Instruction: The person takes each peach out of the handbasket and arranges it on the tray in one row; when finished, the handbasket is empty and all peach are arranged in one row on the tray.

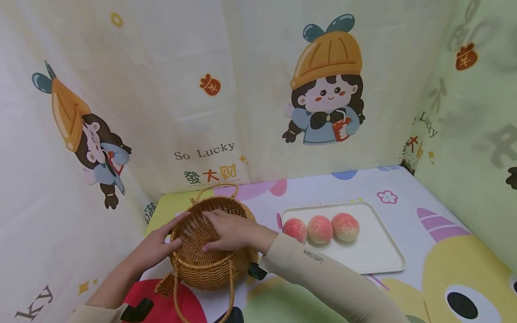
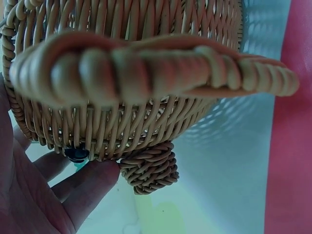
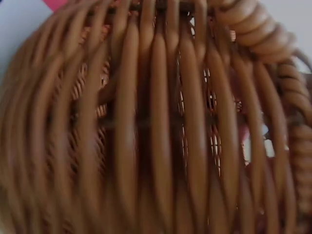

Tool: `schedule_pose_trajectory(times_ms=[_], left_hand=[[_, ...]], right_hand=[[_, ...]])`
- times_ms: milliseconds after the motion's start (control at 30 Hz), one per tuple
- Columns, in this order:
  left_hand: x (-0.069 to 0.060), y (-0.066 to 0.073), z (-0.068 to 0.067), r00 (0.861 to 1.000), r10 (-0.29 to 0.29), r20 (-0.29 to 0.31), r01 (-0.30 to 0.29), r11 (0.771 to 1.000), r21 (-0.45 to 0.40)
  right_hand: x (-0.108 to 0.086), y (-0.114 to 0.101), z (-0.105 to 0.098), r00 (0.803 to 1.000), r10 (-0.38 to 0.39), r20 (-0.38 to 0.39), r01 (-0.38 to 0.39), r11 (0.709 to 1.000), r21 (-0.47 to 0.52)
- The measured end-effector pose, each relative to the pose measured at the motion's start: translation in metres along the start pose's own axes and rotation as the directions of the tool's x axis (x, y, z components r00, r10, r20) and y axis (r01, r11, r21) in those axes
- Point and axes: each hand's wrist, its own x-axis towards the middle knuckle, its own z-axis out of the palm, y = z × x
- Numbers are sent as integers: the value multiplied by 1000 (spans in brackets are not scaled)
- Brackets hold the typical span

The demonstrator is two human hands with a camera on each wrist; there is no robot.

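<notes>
A brown wicker basket (image 1: 212,274) stands tilted, its mouth facing the head camera. My left hand (image 1: 150,251) grips its left rim, thumb at the inner side; in the left wrist view that hand (image 2: 34,195) has its fingers against the outside of the weave (image 2: 141,117). Over the basket's mouth lies my right hand (image 1: 233,231), fingers extended inside and thumb spread, holding nothing visible. Only the basket's wall (image 3: 161,126) fills the right wrist view, where the hand is hidden. The near handle (image 1: 232,282) hangs down in front; the far handle (image 1: 218,185) stands behind.
Right of the basket is a white tray (image 1: 383,255) with three pink round peaches (image 1: 295,229) (image 1: 320,229) (image 1: 345,227) in a row along its left part. My right forearm crosses near the tray's front-left corner. Printed cloth walls (image 1: 258,112) enclose the table's back and sides.
</notes>
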Motion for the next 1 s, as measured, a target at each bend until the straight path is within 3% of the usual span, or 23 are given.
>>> schedule_pose_trajectory(times_ms=[100,233,400,533,700,833,1000], left_hand=[[0,-1,0,1000,11,-1,-11,1000,10],[1,-1,1,1000,19,-4,-19,1000,22],[2,-3,1,1000,21,-11,-21,999,28],[2,-5,2,1000,18,-18,-17,1000,26],[0,-3,0,999,20,-25,-19,999,35],[-1,-1,-1,999,35,-26,-34,999,40],[-1,0,0,999,32,-20,-32,999,26]], right_hand=[[11,-3,6,994,106,3,-106,992,-67],[17,-5,10,972,237,-5,-235,961,-144],[16,-10,13,953,303,20,-289,924,-249],[16,-12,16,965,261,18,-242,916,-319],[17,-10,17,987,156,-46,-162,923,-350],[18,-8,17,985,167,-47,-172,919,-355],[17,-7,16,988,153,9,-143,944,-299]])
